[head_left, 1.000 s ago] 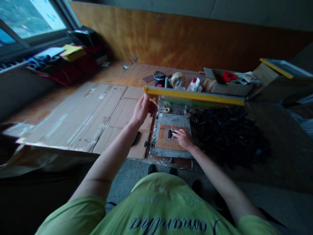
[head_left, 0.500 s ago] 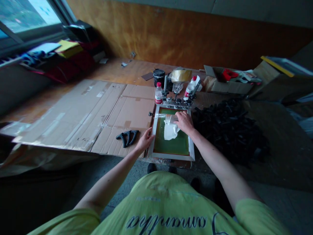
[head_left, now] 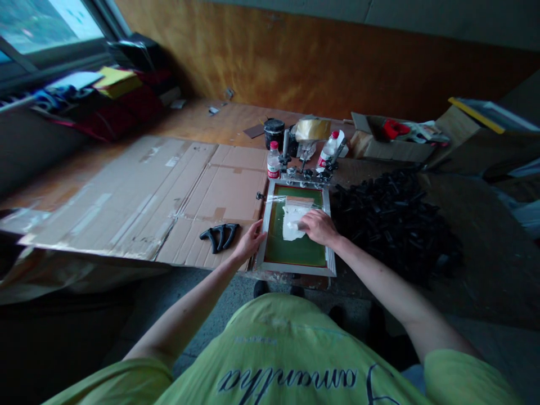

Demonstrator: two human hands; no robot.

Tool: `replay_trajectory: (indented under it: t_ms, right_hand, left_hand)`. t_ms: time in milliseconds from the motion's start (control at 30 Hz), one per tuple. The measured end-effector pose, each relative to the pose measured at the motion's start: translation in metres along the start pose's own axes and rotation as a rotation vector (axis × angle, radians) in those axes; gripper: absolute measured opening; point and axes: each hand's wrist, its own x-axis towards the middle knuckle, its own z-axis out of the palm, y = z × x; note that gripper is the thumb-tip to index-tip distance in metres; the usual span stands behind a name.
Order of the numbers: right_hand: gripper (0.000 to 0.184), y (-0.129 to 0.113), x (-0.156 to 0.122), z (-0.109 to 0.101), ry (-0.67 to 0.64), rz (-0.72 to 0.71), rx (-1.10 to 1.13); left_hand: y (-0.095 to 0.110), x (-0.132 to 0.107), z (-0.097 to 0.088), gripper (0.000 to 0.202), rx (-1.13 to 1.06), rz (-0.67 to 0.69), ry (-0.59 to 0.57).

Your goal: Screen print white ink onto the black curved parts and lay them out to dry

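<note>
A screen-printing frame (head_left: 331, 247) with a pale metal rim and green mesh lies flat in front of me. On its mesh is a white, ragged-edged patch (head_left: 291, 225), and a wooden-edged strip (head_left: 300, 201) lies across the patch's far end. My right hand (head_left: 319, 226) is over the right part of the patch, fingers closed together around a small pale edge I cannot make out. Alongside the frame's left rim, my left hand (head_left: 250, 240) rests with fingers outstretched. Black curved plastic pieces (head_left: 220, 237) lie on the cardboard left of that hand.
Flattened cardboard (head_left: 126, 191) covers the table's left side. A heap of black parts (head_left: 396, 225) lies right of the frame. Behind stand metal clamps (head_left: 306, 175), red-capped bottles (head_left: 274, 160), a black tub (head_left: 274, 132), a tape roll (head_left: 313, 130) and an open carton (head_left: 392, 149).
My right hand has moved toward me, from the strip at the patch's far end down over the white patch. The strip is now uncovered. My left hand has stayed by the rim.
</note>
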Motion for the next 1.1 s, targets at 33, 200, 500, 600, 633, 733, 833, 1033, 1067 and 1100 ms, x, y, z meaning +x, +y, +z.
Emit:
replay_trajectory:
  t_ms: [33,200,500,600,633,733,833,1033,1067,1100]
  right_hand:
    - [0.008,-0.003,-0.001,0.004,0.027,0.023,-0.018]
    - [0.008,-0.014,-0.015,0.015,0.025,-0.057,0.033]
    - [0.059,0.054,0.052,-0.042,0.259,0.434,0.159]
    - [0.044,0.102,0.034,-0.05,0.426,0.685,0.268]
    - [0.041,0.113,0.024,-0.046,0.451,0.755,0.292]
    - [0.036,0.112,-0.007,-0.015,0.358,0.817,0.344]
    - [0.032,0.069,-0.023,0.029,0.155,0.656,0.302]
    - [0.024,-0.007,-0.012,0.052,-0.092,0.612,0.026]
    - [0.025,-0.017,-0.009,0.048,-0.085,0.656,0.032]
    - [0.025,-0.028,-0.006,0.045,-0.055,0.688,0.042]
  left_hand:
    - [0.0,-0.001,0.0,0.074,-0.008,0.008,0.002]
    - [0.003,-0.003,0.0,0.073,-0.009,0.017,-0.009]
    - [0.072,-0.028,-0.017,0.069,-0.178,0.069,-0.039]
    - [0.114,-0.027,-0.022,0.055,-0.28,0.2,0.05]
    - [0.128,-0.024,-0.022,0.054,-0.309,0.266,0.084]
    - [0.173,-0.005,-0.023,0.051,-0.36,0.441,0.13]
    - [0.205,0.015,-0.022,0.05,-0.381,0.502,0.137]
    - [0.161,-0.004,0.015,0.06,-0.396,0.296,0.122]
    - [0.142,-0.016,0.026,0.064,-0.355,0.15,0.005]
    - [0.124,-0.028,0.038,0.069,-0.301,-0.024,-0.154]
